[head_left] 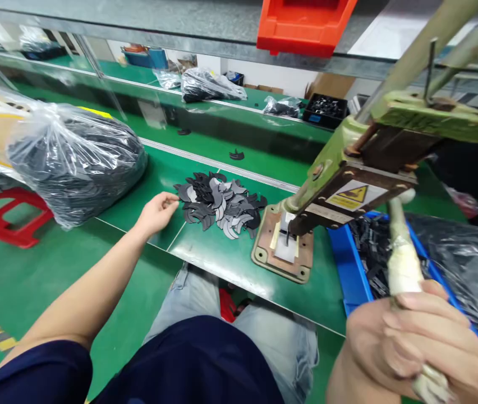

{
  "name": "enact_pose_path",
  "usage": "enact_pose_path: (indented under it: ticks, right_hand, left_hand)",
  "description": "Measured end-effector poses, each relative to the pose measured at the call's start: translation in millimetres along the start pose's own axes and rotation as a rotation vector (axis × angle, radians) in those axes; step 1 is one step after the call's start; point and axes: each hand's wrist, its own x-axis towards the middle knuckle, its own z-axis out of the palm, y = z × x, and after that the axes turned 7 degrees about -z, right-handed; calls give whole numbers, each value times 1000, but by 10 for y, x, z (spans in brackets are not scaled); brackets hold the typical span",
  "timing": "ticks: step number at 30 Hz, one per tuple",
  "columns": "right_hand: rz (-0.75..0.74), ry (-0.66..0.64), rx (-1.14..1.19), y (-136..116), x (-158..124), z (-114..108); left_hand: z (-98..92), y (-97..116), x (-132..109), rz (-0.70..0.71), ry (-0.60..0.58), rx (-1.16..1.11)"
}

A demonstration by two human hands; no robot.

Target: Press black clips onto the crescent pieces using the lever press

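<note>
My left hand (pixel 157 212) reaches out to the left edge of a pile of small black crescent-shaped parts (pixel 221 205) on the green bench; its fingertips pinch one piece at the pile's rim. My right hand (pixel 416 342) is wrapped round the tape-bound lever handle (pixel 402 264) of a green hand press (pixel 361 168). The press stands on a brown base plate (pixel 283 247) with a white fixture under its ram, just right of the pile.
A blue tray (pixel 354 275) with black parts sits right of the press, beside a plastic bag (pixel 474 264). A large clear bag of black parts (pixel 74 160) lies at left by a red stool (pixel 5 216). An orange bin (pixel 302 25) hangs overhead. More bags line the far bench.
</note>
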Motion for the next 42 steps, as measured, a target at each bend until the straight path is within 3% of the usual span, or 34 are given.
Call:
enact_pose_path:
  ticks: [4, 10, 15, 21, 24, 27, 30, 33, 35, 37, 42]
  right_hand:
    - [-51, -39, 42, 93, -16, -73]
    - [-81, -91, 61, 89, -23, -98]
    - [-77, -80, 75, 121, -13, -147]
    - [-145, -62, 106, 199, -25, -123]
    - [-105, -31, 45, 90, -2, -36]
    - [6, -63, -43, -81, 38, 26]
    - [87, -132, -104, -219, 69, 49]
    - [140, -119, -132, -284, 83, 65]
    - [147, -109, -133, -298, 87, 77]
    - [150, -122, -126, -308, 94, 83]
    - [179, -209, -108, -359, 132, 47]
  left_hand:
    - [52, -103, -226, 159, -65, 318]
    - [249, -66, -439, 428, -69, 522]
    - [101, -196, -729, 507, -60, 565]
    - [-77, -303, -1098, 696, -263, 589]
    - [-114, -410, -1206, 772, -245, 551]
    - [-133, -430, -1253, 845, -309, 450]
    - [-77, -229, -1247, 772, -377, 298]
    - [136, 194, -1174, 481, -390, 125]
    - [383, 534, -1079, 229, -441, 4]
    - [692, 862, -957, 75, -583, -102]
    - [1468, 1478, -670, 44, -838, -227]
